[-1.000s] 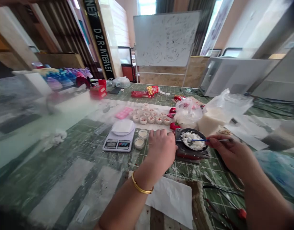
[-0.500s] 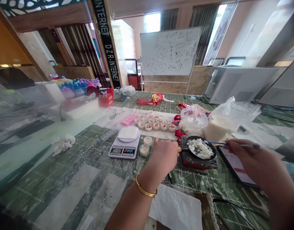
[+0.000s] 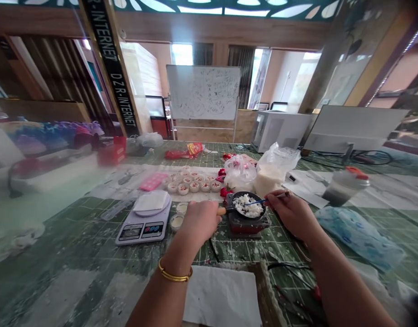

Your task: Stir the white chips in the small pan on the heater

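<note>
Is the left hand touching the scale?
No, the left hand grips the wooden handle of the black pan, and the scale sits apart to its left.

At my eleven o'clock, the black pillar strip (image 3: 110, 68) reads "DZR-INTERNET"; at twelve, I can't decipher the whiteboard (image 3: 204, 92) handwriting.

Pan (image 3: 250, 218): dark, metal-looking, fairly dull
Pan handle (image 3: 221, 211): pale wood grip, smooth
White flakes (image 3: 248, 206): matt, rough, crumbly
Bangle (image 3: 174, 275): gold-coloured metal, polished and glossy
Scale (image 3: 140, 229): smooth pale plastic, slightly shiny
Pink mould (image 3: 153, 181): smooth, plastic or silicone, cannot tell which
Clear bag (image 3: 280, 156): thin plastic film, crinkled, glossy
White sheet (image 3: 224, 295): paper-like, matt, lightly creased
Counter (image 3: 89, 236): green gridded covering, scuffed, a dull sheen
Whiteboard (image 3: 204, 93): smooth panel, soft sheen
</note>
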Available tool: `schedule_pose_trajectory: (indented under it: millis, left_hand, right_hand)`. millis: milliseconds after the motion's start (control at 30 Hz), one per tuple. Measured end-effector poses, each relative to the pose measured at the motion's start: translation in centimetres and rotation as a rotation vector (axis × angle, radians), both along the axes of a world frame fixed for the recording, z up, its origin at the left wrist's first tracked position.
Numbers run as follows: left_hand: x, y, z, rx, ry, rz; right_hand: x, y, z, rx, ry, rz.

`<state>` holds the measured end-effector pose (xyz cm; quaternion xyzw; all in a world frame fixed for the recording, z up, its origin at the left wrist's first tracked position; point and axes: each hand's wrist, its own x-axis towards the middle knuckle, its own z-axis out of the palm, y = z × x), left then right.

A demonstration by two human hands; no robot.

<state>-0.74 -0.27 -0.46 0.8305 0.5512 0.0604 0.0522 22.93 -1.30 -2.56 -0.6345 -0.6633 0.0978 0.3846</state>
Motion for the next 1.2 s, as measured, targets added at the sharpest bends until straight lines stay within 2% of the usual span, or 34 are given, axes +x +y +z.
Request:
schedule_pose_trajectory:
  millis: [133,300,467,633,867,1100,1200]
  left_hand:
    - [0.0,0.0,0.2,0.009,0.014,-0.004]
    - [0.1,0.0,0.3,0.013,0.017,-0.002]
    - [0.0,0.2,0.0,0.014,0.022,-0.005]
    - [0.1,0.2,0.2,0.003,0.031,0.002]
    - [0.3,0.3,0.4,-0.041,0.042,0.012]
    - [0.2,0.5,-0.2,-0.026,0.054,0.017]
    - [0.3,0.5,-0.3,-0.019,0.05,0.013]
  right_hand:
    - [0.1,0.2,-0.2,0.057,0.059,-0.033]
    - [-0.6,-0.1,0.3,-0.009,-0.052,-0.009]
    - [-0.9,0.0,0.5,0.062,0.031,-0.078]
    - [-1.4,-0.4,0.7,-0.034,-0.061,0.018]
    - [-1.9,-1.8,1.4,-0.088,-0.037,0.072]
    - [-0.8,-2.1,1.6,0.054,-0.206,-0.129]
    - [-1.1,-2.1,1.6,-0.006,-0.278,-0.088]
